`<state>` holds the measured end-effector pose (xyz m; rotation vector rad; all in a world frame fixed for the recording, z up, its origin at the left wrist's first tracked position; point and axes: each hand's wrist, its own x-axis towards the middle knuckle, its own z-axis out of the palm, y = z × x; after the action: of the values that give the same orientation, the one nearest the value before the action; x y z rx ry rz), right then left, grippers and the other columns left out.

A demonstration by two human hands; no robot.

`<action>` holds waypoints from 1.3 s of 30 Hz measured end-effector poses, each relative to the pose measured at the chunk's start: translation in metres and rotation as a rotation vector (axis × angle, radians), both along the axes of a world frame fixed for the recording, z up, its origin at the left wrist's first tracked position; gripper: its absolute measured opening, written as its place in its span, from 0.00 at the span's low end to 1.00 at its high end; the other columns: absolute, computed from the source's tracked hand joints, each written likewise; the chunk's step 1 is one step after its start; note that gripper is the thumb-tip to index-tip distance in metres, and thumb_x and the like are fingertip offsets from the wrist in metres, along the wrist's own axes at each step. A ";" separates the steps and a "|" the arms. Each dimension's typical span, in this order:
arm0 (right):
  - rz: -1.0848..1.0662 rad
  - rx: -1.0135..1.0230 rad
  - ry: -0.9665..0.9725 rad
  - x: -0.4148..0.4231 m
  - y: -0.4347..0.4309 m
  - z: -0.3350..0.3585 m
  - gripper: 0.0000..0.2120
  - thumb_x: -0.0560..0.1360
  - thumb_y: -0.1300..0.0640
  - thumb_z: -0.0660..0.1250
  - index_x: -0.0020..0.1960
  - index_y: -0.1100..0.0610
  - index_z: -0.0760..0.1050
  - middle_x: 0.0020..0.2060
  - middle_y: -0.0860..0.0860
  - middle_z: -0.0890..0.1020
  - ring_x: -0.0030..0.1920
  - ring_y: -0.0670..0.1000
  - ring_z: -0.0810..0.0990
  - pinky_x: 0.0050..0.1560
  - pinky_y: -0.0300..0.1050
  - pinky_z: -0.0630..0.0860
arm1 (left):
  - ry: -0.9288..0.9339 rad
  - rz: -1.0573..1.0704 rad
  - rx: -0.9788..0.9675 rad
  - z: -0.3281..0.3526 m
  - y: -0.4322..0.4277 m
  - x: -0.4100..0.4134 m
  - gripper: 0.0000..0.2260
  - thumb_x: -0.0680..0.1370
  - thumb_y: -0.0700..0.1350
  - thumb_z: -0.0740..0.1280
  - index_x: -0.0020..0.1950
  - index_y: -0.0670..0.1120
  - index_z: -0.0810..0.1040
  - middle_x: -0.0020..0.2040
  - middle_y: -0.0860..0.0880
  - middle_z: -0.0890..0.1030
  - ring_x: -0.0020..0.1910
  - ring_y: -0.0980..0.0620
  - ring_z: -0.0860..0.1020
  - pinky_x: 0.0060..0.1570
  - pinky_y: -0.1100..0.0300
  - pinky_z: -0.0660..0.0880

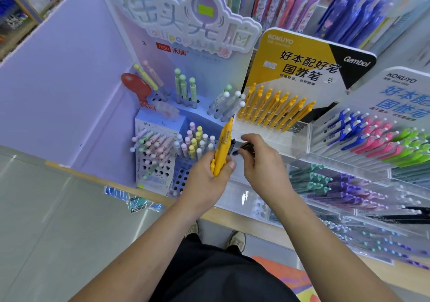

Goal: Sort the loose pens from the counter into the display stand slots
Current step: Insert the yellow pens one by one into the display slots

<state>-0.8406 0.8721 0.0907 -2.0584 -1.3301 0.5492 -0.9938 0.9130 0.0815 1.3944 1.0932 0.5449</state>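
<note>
My left hand (206,180) grips yellow pens (223,144). My right hand (260,164) pinches a black pen (245,147). The clear stand (281,140) holds a yellow row (274,113).

left hand: the left hand (207,176) grips a bundle of yellow pens (222,148), tips pointing up.
right hand: the right hand (260,164) pinches a black pen (245,147) just beside the bundle.
display stand: the display stand (290,62), yellow and black, holds a yellow row (277,112) in clear slots.
surface: the surface (232,219) also carries a lilac stand (162,124) of pastel pens.
</note>
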 end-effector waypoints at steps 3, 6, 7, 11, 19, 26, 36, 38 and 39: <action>-0.019 0.013 0.024 -0.003 0.007 -0.005 0.12 0.81 0.57 0.67 0.58 0.48 0.66 0.43 0.50 0.86 0.42 0.57 0.82 0.39 0.55 0.79 | 0.002 0.000 -0.014 0.000 0.001 -0.001 0.01 0.83 0.48 0.70 0.51 0.54 0.80 0.37 0.43 0.77 0.34 0.50 0.75 0.40 0.45 0.78; -0.021 0.072 -0.147 -0.003 0.008 -0.010 0.08 0.79 0.56 0.71 0.54 0.52 0.72 0.39 0.52 0.85 0.38 0.60 0.82 0.32 0.52 0.77 | -0.028 0.020 -0.039 0.005 0.002 -0.001 0.02 0.83 0.47 0.69 0.52 0.50 0.80 0.41 0.38 0.82 0.34 0.53 0.77 0.37 0.51 0.79; -0.018 0.101 -0.226 -0.003 0.009 -0.011 0.07 0.78 0.56 0.72 0.53 0.54 0.75 0.37 0.52 0.84 0.36 0.60 0.81 0.29 0.49 0.74 | -0.039 0.028 -0.049 0.006 0.001 -0.001 0.02 0.84 0.46 0.69 0.53 0.49 0.80 0.41 0.38 0.83 0.34 0.55 0.78 0.34 0.58 0.78; 0.008 0.090 -0.290 0.001 0.012 -0.011 0.06 0.76 0.57 0.74 0.53 0.54 0.81 0.37 0.53 0.84 0.36 0.61 0.81 0.30 0.49 0.75 | -0.058 0.034 -0.070 0.010 0.001 0.001 0.04 0.84 0.47 0.68 0.54 0.47 0.79 0.38 0.46 0.81 0.32 0.54 0.78 0.34 0.64 0.76; -0.109 0.183 0.640 0.007 -0.023 0.065 0.06 0.81 0.59 0.68 0.56 0.56 0.84 0.44 0.54 0.86 0.46 0.52 0.85 0.51 0.48 0.83 | -0.287 -0.275 -0.310 0.048 0.000 0.012 0.10 0.84 0.47 0.68 0.43 0.55 0.79 0.34 0.45 0.72 0.30 0.50 0.66 0.27 0.59 0.64; -0.262 0.259 0.915 0.028 -0.044 0.079 0.07 0.78 0.61 0.70 0.50 0.66 0.82 0.42 0.62 0.86 0.40 0.57 0.84 0.48 0.51 0.83 | -0.239 -0.390 -0.231 0.055 -0.006 0.037 0.03 0.85 0.48 0.68 0.56 0.49 0.79 0.37 0.45 0.78 0.29 0.51 0.73 0.27 0.58 0.70; -0.442 0.570 0.683 0.071 -0.045 0.111 0.04 0.80 0.61 0.70 0.46 0.58 0.79 0.36 0.53 0.83 0.37 0.53 0.82 0.38 0.48 0.81 | -0.224 -0.228 -0.247 0.055 -0.003 0.055 0.20 0.81 0.55 0.67 0.60 0.38 0.76 0.35 0.47 0.75 0.28 0.51 0.68 0.25 0.59 0.64; -0.460 0.631 0.577 0.082 -0.044 0.123 0.03 0.80 0.62 0.70 0.48 0.58 0.78 0.35 0.52 0.83 0.35 0.53 0.82 0.37 0.46 0.81 | -0.165 -0.141 -0.167 0.051 0.001 0.058 0.15 0.84 0.52 0.66 0.57 0.39 0.77 0.34 0.47 0.75 0.28 0.50 0.67 0.24 0.59 0.65; -0.450 0.620 0.510 0.086 -0.042 0.126 0.02 0.80 0.63 0.70 0.50 0.57 0.79 0.36 0.52 0.83 0.36 0.54 0.83 0.39 0.46 0.82 | -0.135 -0.114 -0.124 0.050 0.002 0.059 0.13 0.85 0.51 0.65 0.56 0.40 0.77 0.34 0.47 0.75 0.28 0.49 0.68 0.25 0.59 0.65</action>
<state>-0.7543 0.8304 0.2164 -1.4897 -0.6010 0.3594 -0.9349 0.9150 0.1310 1.2851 0.9181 0.4734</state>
